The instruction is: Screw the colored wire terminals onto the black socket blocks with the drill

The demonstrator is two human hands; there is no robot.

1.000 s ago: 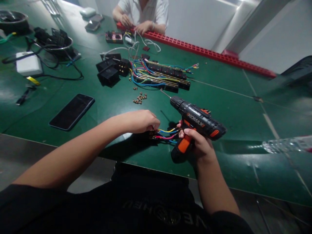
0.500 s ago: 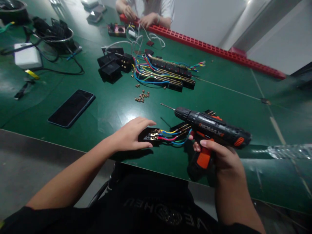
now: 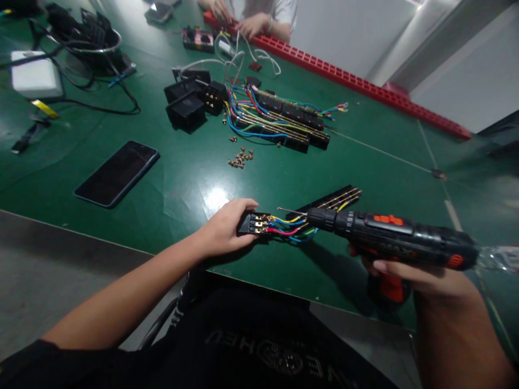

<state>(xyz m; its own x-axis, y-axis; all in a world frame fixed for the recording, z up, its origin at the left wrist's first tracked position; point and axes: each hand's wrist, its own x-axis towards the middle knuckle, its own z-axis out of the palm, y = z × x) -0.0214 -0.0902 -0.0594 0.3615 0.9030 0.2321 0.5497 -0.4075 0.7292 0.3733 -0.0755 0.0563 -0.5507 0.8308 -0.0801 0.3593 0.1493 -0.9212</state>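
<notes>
A phone (image 3: pixel 117 173) lies at left on the green table (image 3: pixel 389 178); at centre the left hand (image 3: pixel 224 231) pinches a black terminal block (image 3: pixel 254 223) trailing coloured wires (image 3: pixel 288 227); at lower right the right hand (image 3: pixel 421 278) grips a drill (image 3: pixel 389 237), bit pointing at the wires.

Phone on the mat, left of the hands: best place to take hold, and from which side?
Judging by its pose, take the phone across its two long edges near the middle, coming from above. It lies flat, screen up, on the green mat, so only the thin sides offer a grip. Bare mat surrounds it; the loose screws lie well clear.
</notes>
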